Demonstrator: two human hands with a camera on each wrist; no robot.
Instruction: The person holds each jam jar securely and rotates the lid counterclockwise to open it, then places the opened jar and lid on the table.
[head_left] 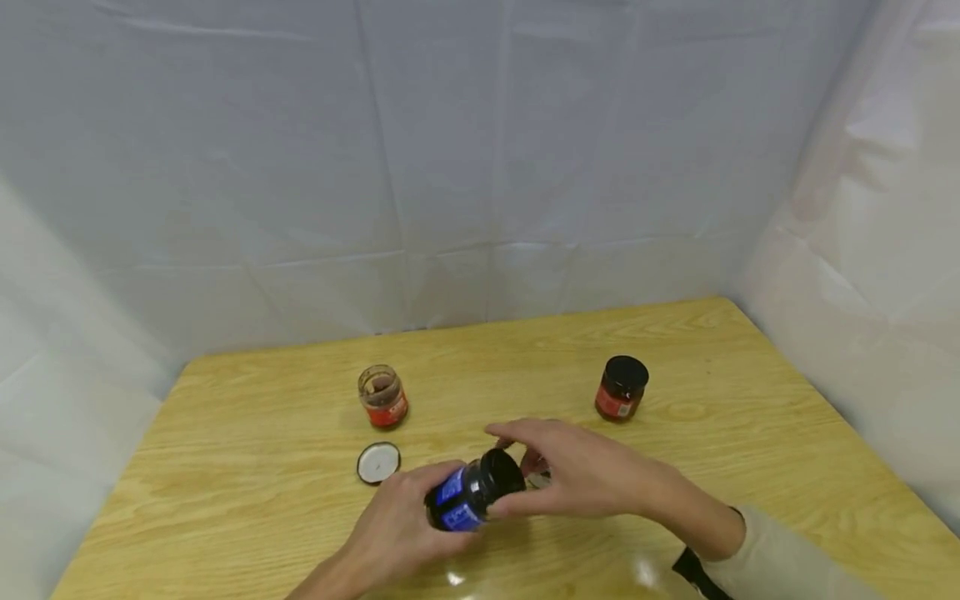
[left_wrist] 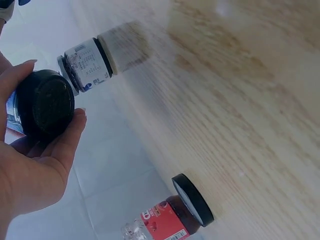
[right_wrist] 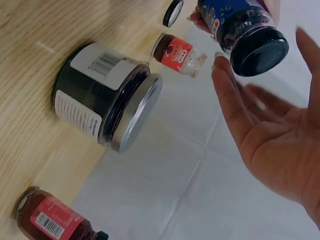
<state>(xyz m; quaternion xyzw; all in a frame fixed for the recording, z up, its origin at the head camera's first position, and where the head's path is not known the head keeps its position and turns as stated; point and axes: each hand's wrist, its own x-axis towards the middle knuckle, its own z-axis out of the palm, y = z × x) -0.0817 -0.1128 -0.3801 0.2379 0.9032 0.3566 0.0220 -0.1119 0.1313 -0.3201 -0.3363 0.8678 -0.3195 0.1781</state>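
Observation:
My left hand grips a dark glass jar with a blue label, tilted so that its black lid points right. Its dark base shows in the left wrist view. Around the lid end, my right hand has its fingers spread, with the fingertips close to the lid; the right wrist view shows a gap between palm and lid. Partly hidden behind the right hand in the head view, a larger dark jar with a silver lid stands on the table.
An uncapped red-labelled jar with dark contents stands at the back left. Nearer me lies a loose black-rimmed lid, white inside facing up. A black-capped red-labelled jar stands to the right on the wooden table. Pale sheeting hangs behind.

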